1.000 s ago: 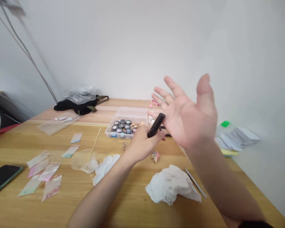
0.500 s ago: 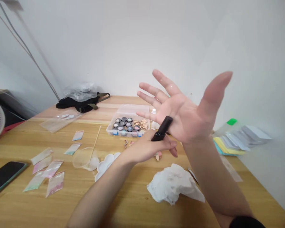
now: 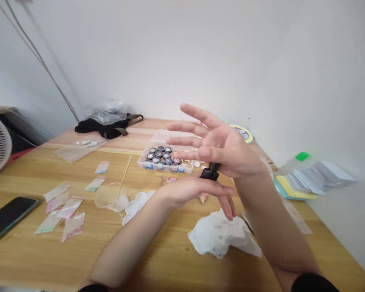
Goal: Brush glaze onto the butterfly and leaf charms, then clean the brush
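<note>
My left hand (image 3: 191,192) comes in from the lower left, its fingers curled around a short black cylinder (image 3: 210,174), possibly a small bottle or cap. The cylinder's upper end is hidden behind my right hand (image 3: 222,150), which hangs just above with its fingers spread and pointing left. That hand's palm is close to the cylinder, but I cannot tell whether they touch. Below both hands lies a crumpled white tissue (image 3: 222,235).
A transparent plastic box (image 3: 164,160) holds several small round jars. A white petal-shaped palette (image 3: 136,205), a plastic cup (image 3: 108,198), several small glittery bags (image 3: 63,209) and a phone (image 3: 9,215) lie on the wooden table (image 3: 170,259). Stacked cards (image 3: 310,182) sit at right.
My right hand has come down and rotated, its fingers now pointing left over the black cylinder. The cylinder stands more hidden. The whole view has tilted slightly, and the table items have shifted right.
</note>
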Available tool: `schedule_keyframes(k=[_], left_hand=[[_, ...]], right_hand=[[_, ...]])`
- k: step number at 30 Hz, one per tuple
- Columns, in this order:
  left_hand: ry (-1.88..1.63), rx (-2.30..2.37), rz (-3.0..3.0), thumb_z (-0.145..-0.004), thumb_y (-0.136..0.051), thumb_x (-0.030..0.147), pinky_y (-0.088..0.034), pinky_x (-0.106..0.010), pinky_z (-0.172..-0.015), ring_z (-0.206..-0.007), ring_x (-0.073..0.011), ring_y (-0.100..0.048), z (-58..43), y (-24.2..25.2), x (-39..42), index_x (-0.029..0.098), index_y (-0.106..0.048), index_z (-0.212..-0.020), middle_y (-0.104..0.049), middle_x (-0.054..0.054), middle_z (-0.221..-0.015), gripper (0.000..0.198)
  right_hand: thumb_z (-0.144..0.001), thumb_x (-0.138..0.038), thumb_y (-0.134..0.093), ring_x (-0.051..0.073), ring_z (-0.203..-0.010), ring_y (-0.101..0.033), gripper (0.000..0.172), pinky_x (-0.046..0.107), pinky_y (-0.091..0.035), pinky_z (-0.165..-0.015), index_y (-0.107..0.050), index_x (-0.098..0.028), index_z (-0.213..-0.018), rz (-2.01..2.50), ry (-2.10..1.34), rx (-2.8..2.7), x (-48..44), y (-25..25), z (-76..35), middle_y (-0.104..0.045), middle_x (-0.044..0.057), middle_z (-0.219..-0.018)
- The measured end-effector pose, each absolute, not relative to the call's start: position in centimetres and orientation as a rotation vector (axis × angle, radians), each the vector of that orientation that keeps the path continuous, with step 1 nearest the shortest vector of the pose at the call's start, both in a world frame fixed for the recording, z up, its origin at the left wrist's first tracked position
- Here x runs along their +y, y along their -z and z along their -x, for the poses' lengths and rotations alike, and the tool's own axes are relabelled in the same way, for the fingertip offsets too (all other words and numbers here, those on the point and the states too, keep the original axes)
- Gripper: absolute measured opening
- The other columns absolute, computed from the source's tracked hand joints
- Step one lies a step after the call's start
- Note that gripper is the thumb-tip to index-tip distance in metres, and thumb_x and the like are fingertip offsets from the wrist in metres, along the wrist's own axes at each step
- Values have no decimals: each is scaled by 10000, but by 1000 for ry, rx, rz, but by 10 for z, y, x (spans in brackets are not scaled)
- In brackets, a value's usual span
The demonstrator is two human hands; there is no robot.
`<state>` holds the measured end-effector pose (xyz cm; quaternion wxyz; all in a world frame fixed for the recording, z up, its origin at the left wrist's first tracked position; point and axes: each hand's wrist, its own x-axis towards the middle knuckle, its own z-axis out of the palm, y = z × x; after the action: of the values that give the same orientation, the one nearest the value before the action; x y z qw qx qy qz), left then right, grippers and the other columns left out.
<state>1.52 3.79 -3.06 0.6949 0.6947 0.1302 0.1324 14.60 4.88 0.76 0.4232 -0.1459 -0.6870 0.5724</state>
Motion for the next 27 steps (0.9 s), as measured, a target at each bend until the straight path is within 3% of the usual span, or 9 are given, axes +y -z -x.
schedule_keyframes(k=[7,10,13,15,18,20,24,27], left_hand=[[-482,635,-1490,-751,-602,374,-506,-336,-751,-818,-214,-635,-20,28,33,184,-661,-639,-702,-68,-716,228],[-568,767,-1496,-724,-602,287,-495,-316,-715,-823,-213,-643,-22,29,32,188,-632,-649,-710,-59,-731,128],[-663,990,-1691,-766,-541,288,-494,-330,-693,-818,-230,-664,-23,33,31,195,-632,-661,-717,-66,-753,167],[-750,1178,-1900,-797,-501,303,-491,-387,-740,-800,-257,-662,-22,36,31,198,-614,-638,-692,-79,-707,221],[-876,1436,-2134,-767,-524,285,-412,-531,-908,-925,-353,-637,-21,36,31,197,-532,-560,-653,-119,-692,225],[-908,1561,-2225,-757,-533,285,-375,-571,-938,-971,-386,-620,-18,34,31,195,-503,-538,-649,-136,-712,238],[-679,1231,-1972,-785,-523,311,-487,-437,-797,-792,-277,-664,-8,26,29,202,-598,-596,-670,-73,-663,231],[-477,749,-1659,-764,-577,279,-530,-351,-834,-861,-229,-693,-1,18,26,218,-671,-641,-723,-31,-739,166]], right_hand=[[-818,-429,-722,196,-879,-755,605,293,-656,-657,-503,-282,-1362,638,-1337,-1577,41,-7,-142,-738,44,-1143],[-791,-479,-737,189,-784,-759,579,297,-654,-622,-546,-268,-1295,732,-1226,-1483,39,-6,-137,-765,31,-1026],[-774,-507,-742,189,-753,-752,566,319,-651,-634,-553,-264,-1248,787,-1095,-1391,38,-1,-130,-765,19,-947],[-787,-520,-720,198,-770,-751,549,347,-649,-679,-541,-270,-1242,824,-1000,-1332,38,4,-124,-759,18,-935],[-835,-536,-648,210,-832,-751,509,390,-629,-797,-512,-264,-1244,866,-920,-1216,37,10,-118,-756,40,-966],[-845,-566,-606,217,-886,-746,538,418,-597,-893,-476,-263,-1271,854,-943,-1199,37,10,-120,-755,56,-1000],[-778,-545,-672,245,-1190,-644,689,446,-498,-1052,-393,-315,-1365,642,-1056,-1493,38,2,-140,-682,66,-1250],[-714,-567,-743,264,-1347,-517,792,472,-440,-1104,-399,-363,-1397,476,-1099,-1768,42,-5,-156,-602,38,-1382]])
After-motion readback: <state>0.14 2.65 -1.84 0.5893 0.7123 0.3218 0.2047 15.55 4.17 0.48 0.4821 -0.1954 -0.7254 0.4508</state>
